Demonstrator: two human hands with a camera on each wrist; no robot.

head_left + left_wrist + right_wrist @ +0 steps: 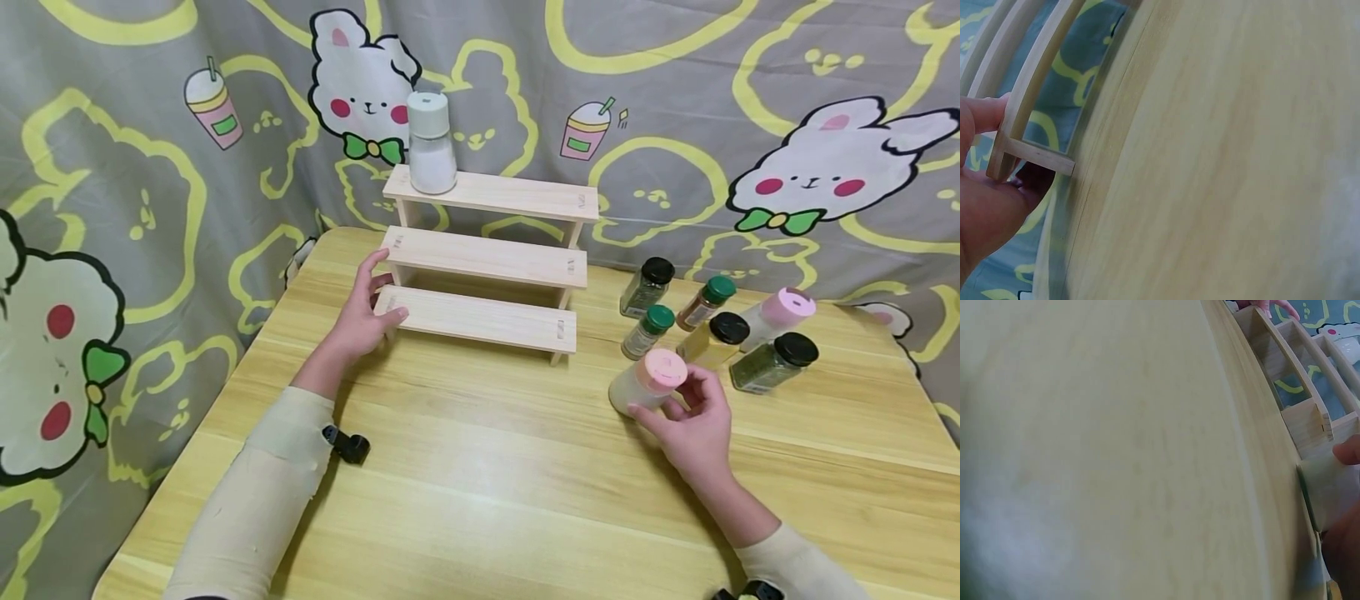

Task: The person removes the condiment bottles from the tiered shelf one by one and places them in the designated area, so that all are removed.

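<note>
A pale wooden three-step rack (pixel 480 254) stands at the back of the table. My left hand (pixel 360 321) grips its left end, thumb over the lowest step; the left wrist view shows the hand (pixel 991 206) around the rack's end (pixel 1038 72). On the top step, at the left, is a clear shaker (pixel 431 150) with a pale green cap and white contents. To the rack's right, my right hand (pixel 701 425) holds a pink-capped shaker (pixel 664 369) between thumb and fingers, slightly tilted. Whether its base touches the table cannot be told. The right wrist view shows its body (pixel 1332 487) partly.
Behind the right hand stand black-lidded jars (pixel 774 362), small green-lidded jars (pixel 648 332) and a shaker with a lilac-pink cap (pixel 776 317), close together. A grey curtain (pixel 495 100) with rabbit prints hangs behind the wood-grain table (pixel 480 467).
</note>
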